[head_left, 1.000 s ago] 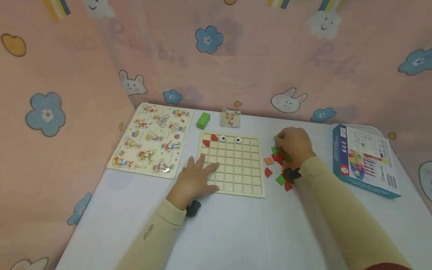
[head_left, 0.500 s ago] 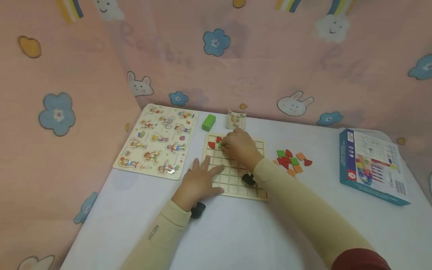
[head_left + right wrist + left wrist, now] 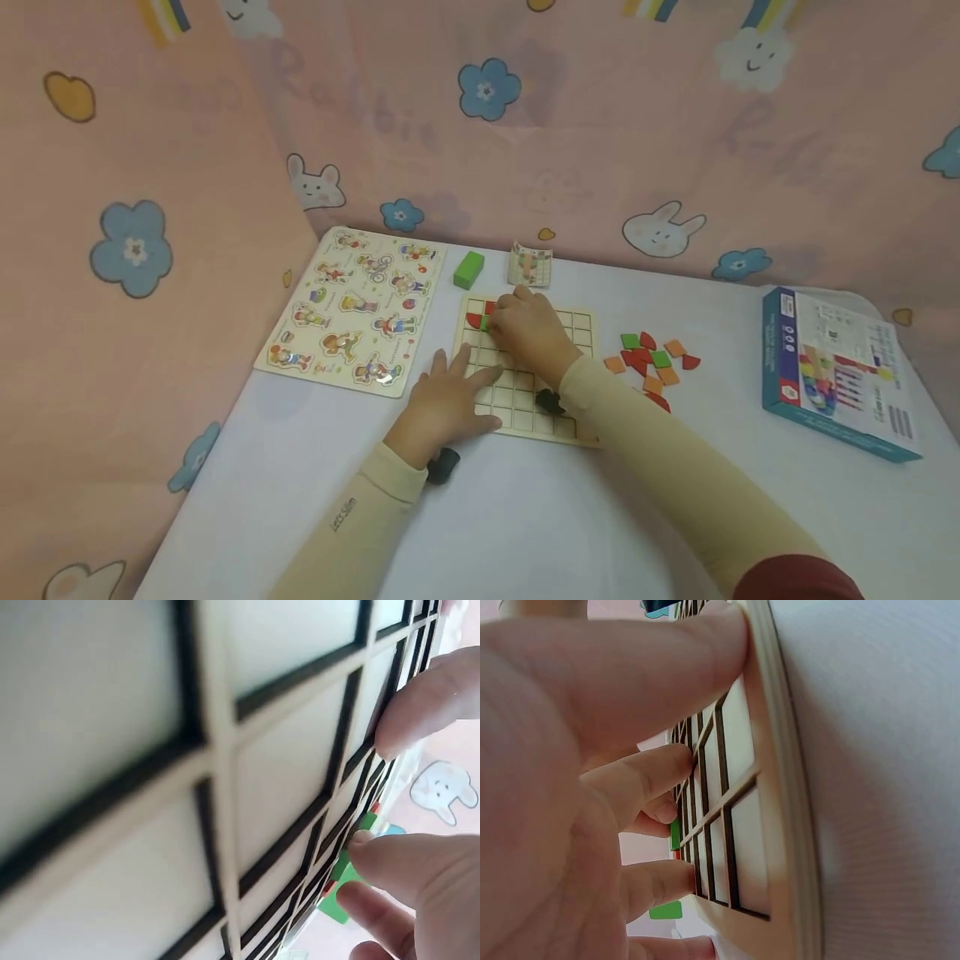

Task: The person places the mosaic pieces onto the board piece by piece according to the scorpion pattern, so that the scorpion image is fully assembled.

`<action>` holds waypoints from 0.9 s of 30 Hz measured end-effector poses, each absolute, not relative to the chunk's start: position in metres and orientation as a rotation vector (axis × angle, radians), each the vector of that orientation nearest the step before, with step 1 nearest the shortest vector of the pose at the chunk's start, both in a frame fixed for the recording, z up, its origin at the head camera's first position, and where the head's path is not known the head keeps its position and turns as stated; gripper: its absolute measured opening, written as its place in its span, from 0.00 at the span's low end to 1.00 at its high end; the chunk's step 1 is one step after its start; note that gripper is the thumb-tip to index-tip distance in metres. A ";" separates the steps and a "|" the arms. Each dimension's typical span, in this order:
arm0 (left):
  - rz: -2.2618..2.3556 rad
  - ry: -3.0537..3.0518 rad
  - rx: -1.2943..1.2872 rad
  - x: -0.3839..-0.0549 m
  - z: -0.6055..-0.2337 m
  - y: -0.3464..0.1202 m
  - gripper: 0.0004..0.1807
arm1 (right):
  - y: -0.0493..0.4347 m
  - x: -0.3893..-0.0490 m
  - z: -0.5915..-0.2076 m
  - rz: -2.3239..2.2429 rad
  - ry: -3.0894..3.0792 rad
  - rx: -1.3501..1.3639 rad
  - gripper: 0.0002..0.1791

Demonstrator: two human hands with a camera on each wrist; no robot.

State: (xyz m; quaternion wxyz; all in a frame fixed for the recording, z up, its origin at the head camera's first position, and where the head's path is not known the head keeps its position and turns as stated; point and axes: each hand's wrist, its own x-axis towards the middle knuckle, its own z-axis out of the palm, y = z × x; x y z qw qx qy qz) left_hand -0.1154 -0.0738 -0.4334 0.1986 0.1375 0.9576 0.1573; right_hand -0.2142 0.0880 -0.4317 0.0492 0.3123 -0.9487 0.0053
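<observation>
A wooden grid board (image 3: 521, 398) lies flat on the white table. My left hand (image 3: 440, 408) rests on its left side, fingers spread; in the left wrist view the thumb touches the board's edge (image 3: 778, 847). Over the upper rows, my right hand (image 3: 531, 330) holds a small green tile (image 3: 485, 323) with curled fingers, down at the board. A thumb or fingertip touches this green tile (image 3: 343, 864) in the right wrist view. Beside it, a red quarter-circle piece (image 3: 474, 320) lies in the grid, and another red piece shows above. My right hand hides the eye pieces.
Several loose red, green and orange tiles (image 3: 654, 361) lie right of the board. A green block (image 3: 468, 270) and a small picture card (image 3: 530, 266) are behind it. A picture puzzle board (image 3: 349, 312) lies left, a boxed set (image 3: 838, 371) right.
My right hand has moved left from the loose tiles to the board, bringing a green tile, and stays there over the last half second. My left hand keeps its place on the board.
</observation>
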 end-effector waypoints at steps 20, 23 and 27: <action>0.435 2.686 0.379 -0.113 -0.429 -0.072 0.43 | 0.116 -0.199 -0.427 0.295 -3.108 0.693 0.13; 0.436 2.684 0.375 -0.113 -0.429 -0.072 0.43 | 0.140 -0.194 -0.423 0.343 -3.152 0.567 0.14; 0.457 2.680 0.367 -0.112 -0.429 -0.071 0.44 | 0.186 -0.191 -0.419 0.336 -3.198 0.382 0.16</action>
